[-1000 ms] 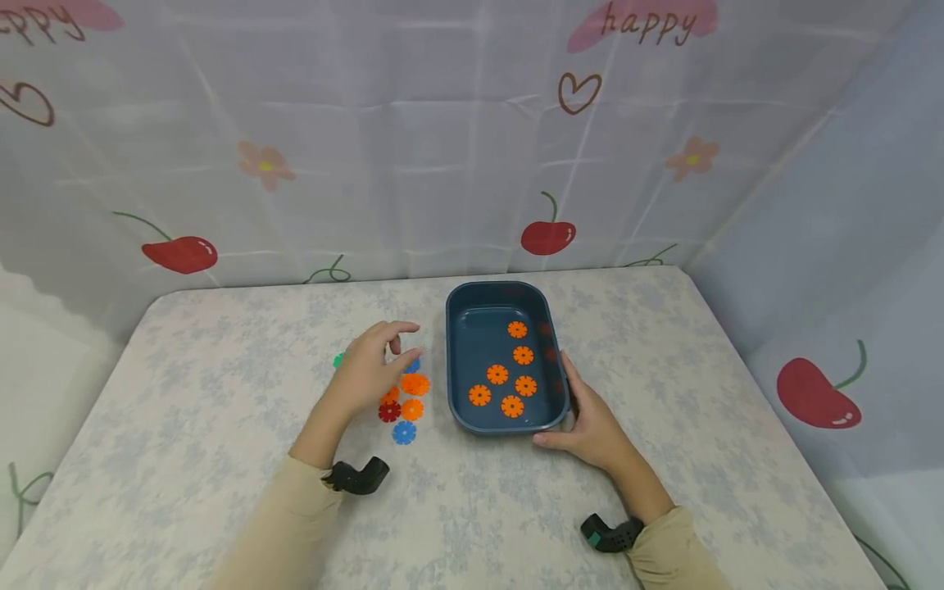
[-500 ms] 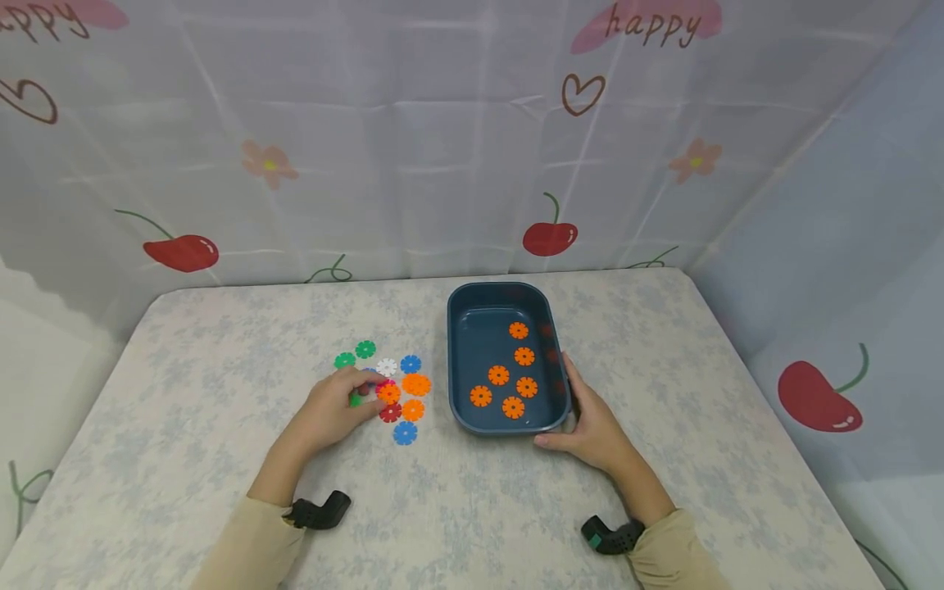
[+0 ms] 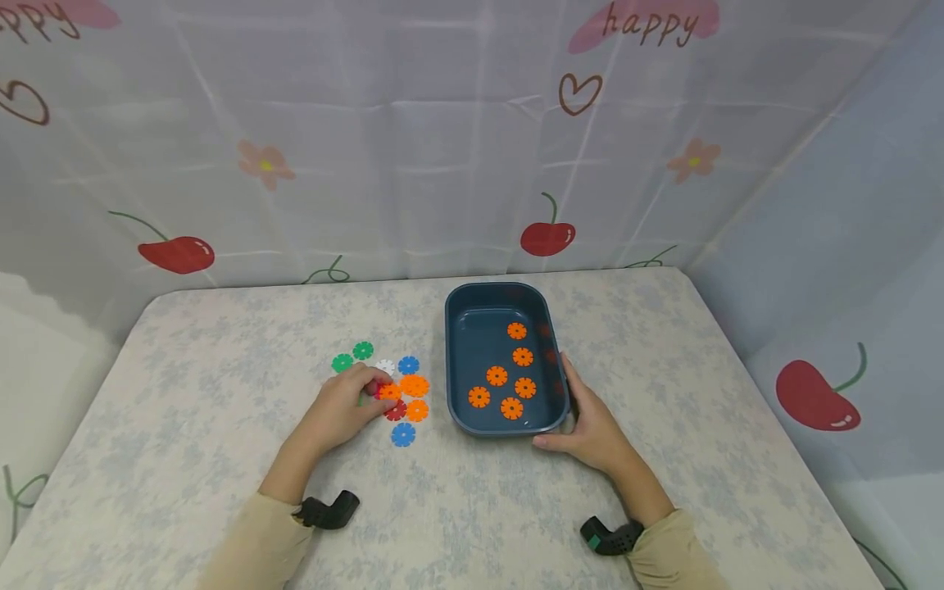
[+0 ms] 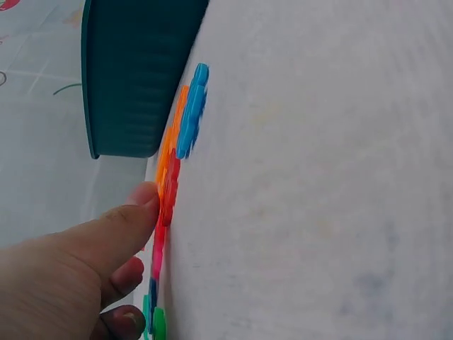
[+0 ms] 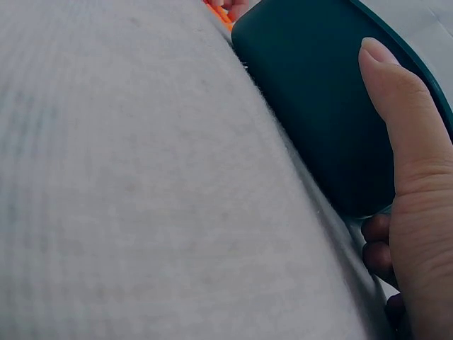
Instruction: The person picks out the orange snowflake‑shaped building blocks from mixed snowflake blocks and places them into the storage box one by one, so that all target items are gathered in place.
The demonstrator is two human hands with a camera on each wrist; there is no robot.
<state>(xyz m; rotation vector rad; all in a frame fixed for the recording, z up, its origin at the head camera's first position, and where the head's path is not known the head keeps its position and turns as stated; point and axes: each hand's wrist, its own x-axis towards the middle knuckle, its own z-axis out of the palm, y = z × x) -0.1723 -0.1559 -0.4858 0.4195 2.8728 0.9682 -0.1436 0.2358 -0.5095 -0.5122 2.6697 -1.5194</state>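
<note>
My left hand [image 3: 335, 412] pinches an orange notched plastic disc [image 3: 388, 392] between thumb and fingers, low over the pile at the left. A dark red disc [image 3: 396, 410] lies partly under it, with an orange disc [image 3: 417, 410] close by. In the left wrist view the thumb [image 4: 145, 196] touches the edge of the discs; the pinched one is hard to tell apart there. My right hand [image 3: 593, 426] holds the near right corner of a dark blue tray [image 3: 460, 422], thumb [image 5: 407, 117] on its outer wall. Several orange discs [image 3: 497, 376] lie flat inside.
Around the left hand lie green discs [image 3: 342, 363], a white disc [image 3: 385, 367] and blue discs [image 3: 403, 434]. More orange discs [image 3: 415, 386] overlap just left of the tray. The patterned tablecloth [image 3: 472, 524] runs back to a hanging printed curtain [image 3: 413, 180].
My left hand has come down from above the pile, moved back to the left and closed on an orange disc. Nearby red and orange discs have shifted slightly right. My right hand stays put.
</note>
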